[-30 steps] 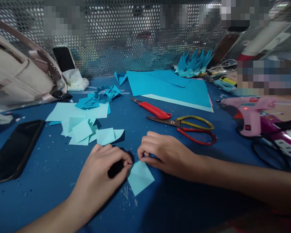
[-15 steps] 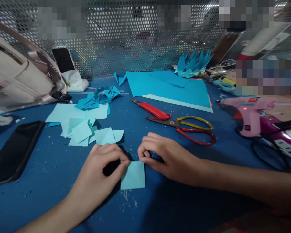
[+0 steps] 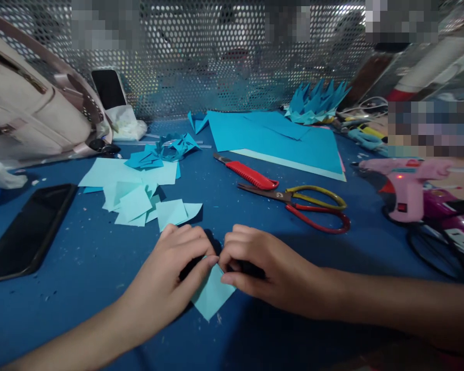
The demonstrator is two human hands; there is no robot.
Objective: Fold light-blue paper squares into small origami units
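Perforated metal mesh backs a blue work table scattered with paper crumbs. Near the table's front centre, the left hand and the right hand meet, fingertips almost touching, over a small light-blue paper square that lies on the table with one corner pointing toward 6 o'clock. The left hand's fingers are curled together, thumb and forefinger pinching the paper's upper edge; the right hand's fingers are likewise bunched, thumb pressing the paper's right edge. At 11 o'clock from the hands sits a loose pile of cut paper squares, with folded darker-blue pieces beyond it. At 1 o'clock lie scissors with red and yellow handles, and just past them a red-handled cutter. Large blue sheets lie at 12 o'clock, a spiky folded paper piece behind them. A black phone rests at 9 o'clock, a beige bag at 10 o'clock, and a pink glue gun at 3 o'clock.
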